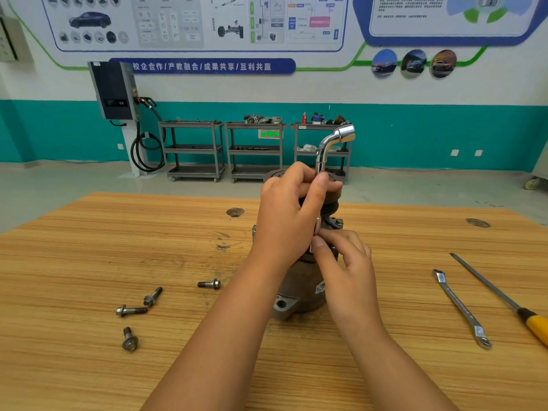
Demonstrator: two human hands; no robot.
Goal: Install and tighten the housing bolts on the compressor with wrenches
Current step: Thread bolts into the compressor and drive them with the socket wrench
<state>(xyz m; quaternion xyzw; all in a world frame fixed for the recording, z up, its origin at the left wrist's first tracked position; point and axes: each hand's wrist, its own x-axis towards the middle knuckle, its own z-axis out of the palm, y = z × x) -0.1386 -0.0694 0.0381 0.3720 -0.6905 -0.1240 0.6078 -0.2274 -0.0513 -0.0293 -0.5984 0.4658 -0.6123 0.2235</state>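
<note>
The grey compressor [299, 295] stands upright on the wooden table [89, 256], pulley end up and mostly hidden by my hands. My left hand [287, 215] grips the shaft of a chrome L-shaped socket wrench [332, 143], whose bent socket end rises above my fingers. The wrench's lower end runs down to the compressor's housing flange, where my right hand [341, 256] pinches it with thumb and forefinger. Several loose flange bolts lie on the table at left: one [209, 284] near my left forearm, two [139, 304] together, one [130, 339] nearer me.
A double-ended ring spanner [461, 307] and a yellow-handled screwdriver [504, 298] lie on the table at right. Beyond the table's far edge is open floor, three grey tool carts [255, 149] and a wall charger [114, 90].
</note>
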